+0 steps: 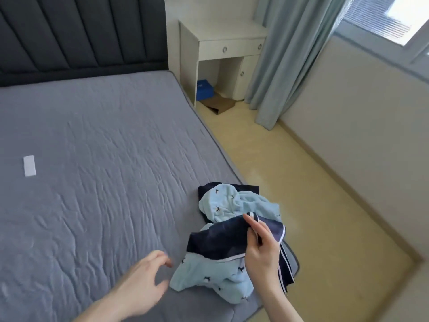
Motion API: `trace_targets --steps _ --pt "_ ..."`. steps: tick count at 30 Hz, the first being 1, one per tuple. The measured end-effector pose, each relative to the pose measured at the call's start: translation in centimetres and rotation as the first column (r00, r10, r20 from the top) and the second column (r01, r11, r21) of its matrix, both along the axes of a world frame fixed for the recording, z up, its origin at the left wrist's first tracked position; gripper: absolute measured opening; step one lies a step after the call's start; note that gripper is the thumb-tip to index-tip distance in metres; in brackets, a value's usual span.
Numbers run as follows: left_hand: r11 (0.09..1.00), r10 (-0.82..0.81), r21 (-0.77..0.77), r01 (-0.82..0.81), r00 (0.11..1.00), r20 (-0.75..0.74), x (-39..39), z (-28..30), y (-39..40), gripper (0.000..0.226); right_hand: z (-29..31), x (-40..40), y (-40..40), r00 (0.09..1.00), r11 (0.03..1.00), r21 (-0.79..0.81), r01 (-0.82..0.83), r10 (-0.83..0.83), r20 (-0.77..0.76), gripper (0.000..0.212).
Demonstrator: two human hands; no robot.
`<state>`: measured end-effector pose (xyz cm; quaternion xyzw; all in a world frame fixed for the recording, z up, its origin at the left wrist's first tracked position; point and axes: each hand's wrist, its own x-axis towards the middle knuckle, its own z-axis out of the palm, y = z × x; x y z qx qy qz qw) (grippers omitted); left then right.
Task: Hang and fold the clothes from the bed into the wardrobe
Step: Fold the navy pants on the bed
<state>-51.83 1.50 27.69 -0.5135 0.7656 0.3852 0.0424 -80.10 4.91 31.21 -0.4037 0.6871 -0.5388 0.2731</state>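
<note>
Head view: on the bed (pixel 92 147), near its right edge, one crumpled blue-and-navy garment (pixel 222 231) remains, its navy edge pinched by the right hand (pixel 261 249) while the left hand (pixel 141 287) hovers beside it, fingers loosely spread, so nothing looks folded or hung yet.

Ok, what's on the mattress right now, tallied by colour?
Light blue with dark bird print: 1, the crumpled garment, apparently one piece with navy panels, which the right hand pinches by a navy edge.
White: 1, the small rectangular tag lying flat, far left.
Total: 2 things on the mattress. The left hand hovers open beside the garment.
</note>
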Motion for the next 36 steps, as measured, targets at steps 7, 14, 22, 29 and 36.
trace_targets --steps 7,14,22,29,36 --pt "1.0 -0.001 -0.006 0.0 0.975 -0.224 4.1 10.4 4.1 0.071 20.1 10.0 2.9 0.994 0.948 -0.298 -0.109 0.11 -0.015 0.044" --pt "0.992 0.065 0.127 -0.022 0.936 -0.345 11.8 17.4 6.8 0.131 34.3 22.0 4.1 0.955 0.765 -0.574 -0.291 0.199 -0.218 0.044" --pt "0.94 0.328 0.093 -0.328 0.792 -0.514 14.7 21.9 9.6 0.043 39.7 34.0 5.2 0.857 0.692 -0.506 -0.515 0.424 -0.293 0.048" --pt "0.678 0.69 0.381 -0.628 0.365 -0.625 21.7 24.6 8.4 0.028 30.2 33.4 6.8 0.771 0.798 0.075 -0.598 0.598 -0.218 0.094" --pt "0.531 0.743 0.659 -0.533 -0.081 -0.665 25.9 30.7 8.2 0.026 10.5 35.1 14.6 0.694 0.495 0.661 -0.564 0.718 0.055 0.085"
